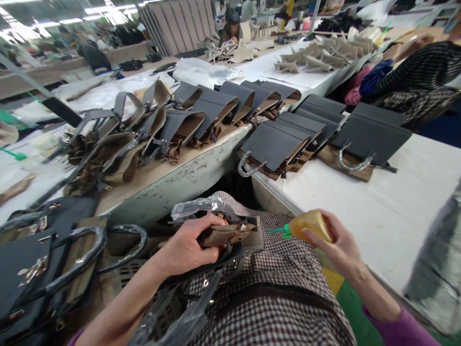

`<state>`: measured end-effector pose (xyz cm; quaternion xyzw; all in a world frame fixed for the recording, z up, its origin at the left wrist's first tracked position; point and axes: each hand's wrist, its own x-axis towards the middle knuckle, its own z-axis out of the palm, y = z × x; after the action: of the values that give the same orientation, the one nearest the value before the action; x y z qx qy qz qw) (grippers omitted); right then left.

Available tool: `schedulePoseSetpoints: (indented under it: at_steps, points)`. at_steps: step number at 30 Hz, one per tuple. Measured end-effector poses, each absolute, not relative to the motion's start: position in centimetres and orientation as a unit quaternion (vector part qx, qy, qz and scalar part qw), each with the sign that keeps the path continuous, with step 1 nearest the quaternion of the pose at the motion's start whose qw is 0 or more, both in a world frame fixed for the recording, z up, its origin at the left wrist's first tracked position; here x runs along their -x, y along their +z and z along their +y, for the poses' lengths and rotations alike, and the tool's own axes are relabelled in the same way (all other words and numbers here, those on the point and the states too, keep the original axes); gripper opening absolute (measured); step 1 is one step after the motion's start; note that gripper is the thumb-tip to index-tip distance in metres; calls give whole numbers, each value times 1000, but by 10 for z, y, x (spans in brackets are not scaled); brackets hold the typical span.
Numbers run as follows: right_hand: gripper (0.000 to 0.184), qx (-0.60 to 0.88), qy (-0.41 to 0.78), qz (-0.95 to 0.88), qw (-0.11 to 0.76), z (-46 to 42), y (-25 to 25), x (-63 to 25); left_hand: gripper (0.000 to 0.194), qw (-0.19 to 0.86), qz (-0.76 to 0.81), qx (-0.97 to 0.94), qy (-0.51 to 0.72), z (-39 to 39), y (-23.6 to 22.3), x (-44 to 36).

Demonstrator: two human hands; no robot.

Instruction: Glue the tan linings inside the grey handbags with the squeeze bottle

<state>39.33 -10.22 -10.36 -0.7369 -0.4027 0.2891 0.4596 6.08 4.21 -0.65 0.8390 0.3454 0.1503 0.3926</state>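
In my lap lies a dark handbag (254, 236) with a tan-brown lining, its handles wrapped in clear plastic. My left hand (192, 247) is closed on it, pinching the bunched brown lining (226, 234) between thumb and fingers. My right hand (340, 242) grips a squeeze bottle (311, 226) of yellowish liquid, wrapped around its body. The bottle is tilted nearly level, and its green nozzle (279, 230) points left at the bag's edge, a small gap away from it. Part of the bag is hidden behind my left hand.
Several unfinished bags (216, 108) stand in rows on the left bench, and more dark bags (277, 142) lie on the white table (414, 202) at right. Finished-looking bags (25, 269) crowd my left side by a plastic basket (131, 274). A co-worker's striped sleeve (421, 67) shows at right.
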Motion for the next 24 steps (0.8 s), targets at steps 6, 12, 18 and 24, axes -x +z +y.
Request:
schedulePoseSetpoints:
  at_steps: [6, 12, 18, 24]
  points:
    - [65, 739, 270, -444, 429, -82, -110, -382, 38, 382, 317, -854, 157, 30, -7, -55]
    - [69, 715, 265, -495, 417, -67, -119, -378, 43, 405, 319, -844, 147, 21, -4, -51]
    - [67, 711, 293, -507, 389, -63, -119, -379, 47, 426, 338, -831, 119, 14, -6, -47]
    - [50, 702, 339, -515, 356, -65, -102, -382, 47, 426, 338, -830, 118, 12, -10, -46]
